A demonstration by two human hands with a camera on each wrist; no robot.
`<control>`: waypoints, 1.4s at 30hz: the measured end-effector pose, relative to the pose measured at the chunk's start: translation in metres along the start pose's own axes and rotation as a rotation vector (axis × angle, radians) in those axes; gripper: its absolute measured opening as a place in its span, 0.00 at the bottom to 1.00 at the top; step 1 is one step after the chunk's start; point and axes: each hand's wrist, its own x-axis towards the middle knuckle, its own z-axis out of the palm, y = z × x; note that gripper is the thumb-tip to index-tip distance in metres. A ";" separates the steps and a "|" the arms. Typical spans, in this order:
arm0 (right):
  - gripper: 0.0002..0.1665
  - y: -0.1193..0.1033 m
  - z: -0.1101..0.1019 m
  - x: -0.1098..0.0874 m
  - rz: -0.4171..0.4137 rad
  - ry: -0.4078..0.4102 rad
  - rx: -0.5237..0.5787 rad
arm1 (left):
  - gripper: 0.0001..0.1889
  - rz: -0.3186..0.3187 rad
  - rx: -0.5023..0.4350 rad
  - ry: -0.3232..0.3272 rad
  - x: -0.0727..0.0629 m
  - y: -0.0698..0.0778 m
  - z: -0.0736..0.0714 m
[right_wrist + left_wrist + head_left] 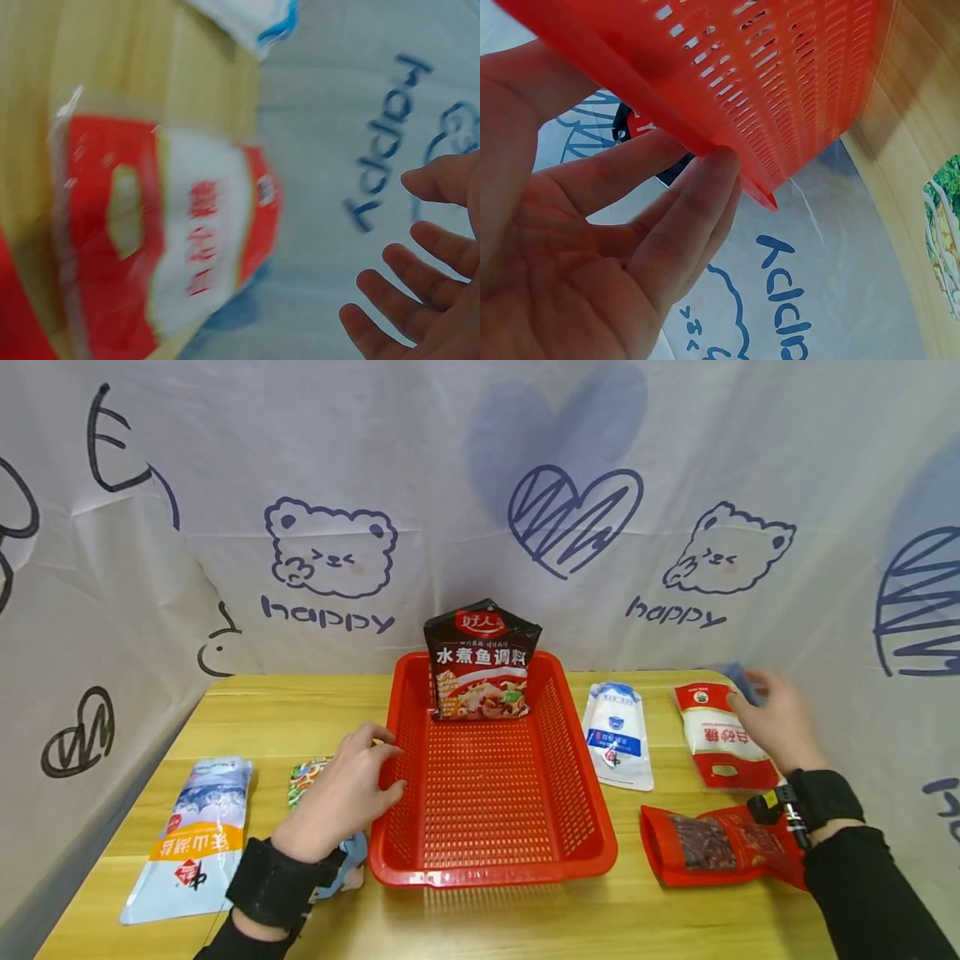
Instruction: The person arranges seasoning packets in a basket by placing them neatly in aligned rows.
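Observation:
My left hand (348,777) is at the left rim of a red plastic basket (491,875), holding it between thumb and fingers. In the left wrist view the fingertips (718,161) touch the basket's edge. A black seasoning packet (483,664) stands upright inside, against the basket's back wall. My right hand (783,718) hovers by a red and white bag of white sugar (723,735). The right wrist view shows its fingers spread, holding nothing, apart from the sugar bag (202,232).
A white and blue pouch (618,735) lies right of the basket. A red bag with a window (708,843) is below the sugar. To the left lie a blue and orange salt bag (198,835) and a colourful packet (303,777), partly hidden. A printed curtain (450,552) hangs behind.

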 end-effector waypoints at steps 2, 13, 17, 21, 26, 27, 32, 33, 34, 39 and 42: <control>0.38 0.010 0.000 0.004 0.014 -0.029 -0.020 | 0.19 -0.002 0.003 0.006 0.000 0.000 0.000; 0.56 0.058 0.001 0.028 0.166 -0.266 -0.074 | 0.19 -0.007 0.030 0.020 -0.001 0.002 0.001; 0.62 0.063 0.004 0.035 0.249 -0.344 -0.023 | 0.19 -0.008 0.035 0.021 -0.002 0.003 0.001; 0.58 0.066 0.009 0.040 0.269 -0.364 -0.051 | 0.19 -0.008 0.034 0.016 -0.002 0.003 0.001; 0.54 0.070 0.012 0.045 0.302 -0.384 -0.062 | 0.19 -0.016 0.029 0.013 -0.001 0.004 0.001; 0.54 0.070 0.012 0.046 0.307 -0.387 -0.057 | 0.19 -0.016 0.028 0.014 -0.001 0.004 0.000; 0.53 0.070 0.013 0.045 0.325 -0.357 -0.058 | 0.19 -0.004 0.027 0.025 0.000 0.004 -0.001; 0.52 0.069 0.013 0.045 0.326 -0.345 -0.064 | 0.19 -0.002 0.028 0.026 0.000 0.004 -0.001; 0.52 0.068 0.014 0.045 0.332 -0.334 -0.066 | 0.19 -0.002 0.029 0.026 0.000 0.004 -0.001; 0.52 0.063 0.018 0.043 0.391 -0.294 -0.009 | 0.20 -0.016 0.026 0.014 -0.001 0.004 -0.001; 0.53 0.063 0.019 0.042 0.407 -0.301 0.030 | 0.20 -0.029 0.018 0.003 -0.001 0.004 -0.001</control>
